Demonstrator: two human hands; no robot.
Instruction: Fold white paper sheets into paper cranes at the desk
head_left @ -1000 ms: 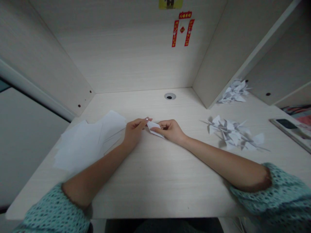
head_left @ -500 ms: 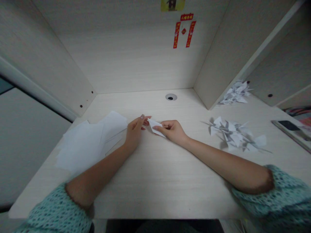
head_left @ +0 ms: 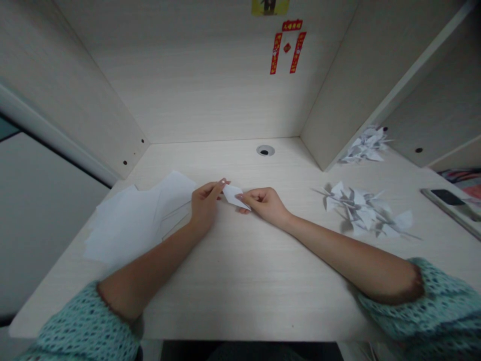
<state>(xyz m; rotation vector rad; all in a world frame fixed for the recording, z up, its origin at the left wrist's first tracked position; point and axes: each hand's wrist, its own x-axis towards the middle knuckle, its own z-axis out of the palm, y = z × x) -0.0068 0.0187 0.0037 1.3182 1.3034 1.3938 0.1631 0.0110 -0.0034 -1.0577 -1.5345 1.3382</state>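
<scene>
A small folded piece of white paper (head_left: 233,194) is held between my two hands, just over the middle of the desk. My left hand (head_left: 206,203) pinches its upper left corner between thumb and fingers. On the other side, my right hand (head_left: 267,203) grips the right part, thumb on top and fingers behind. Sheets of white paper (head_left: 128,218) lie spread beside my left forearm. To the right of my right hand rests a loose group of folded paper cranes (head_left: 358,205).
More folded paper pieces (head_left: 366,145) are heaped by the upright panel (head_left: 343,90). A phone (head_left: 447,196) lies on a flat silvery device (head_left: 460,210) at the right. A round cable hole (head_left: 265,150) sits near the back wall, which bears red stickers (head_left: 287,47).
My left thumb and fingers have closed on the paper's left corner. The paper has turned slightly and shifted a little left. My right hand keeps its grip.
</scene>
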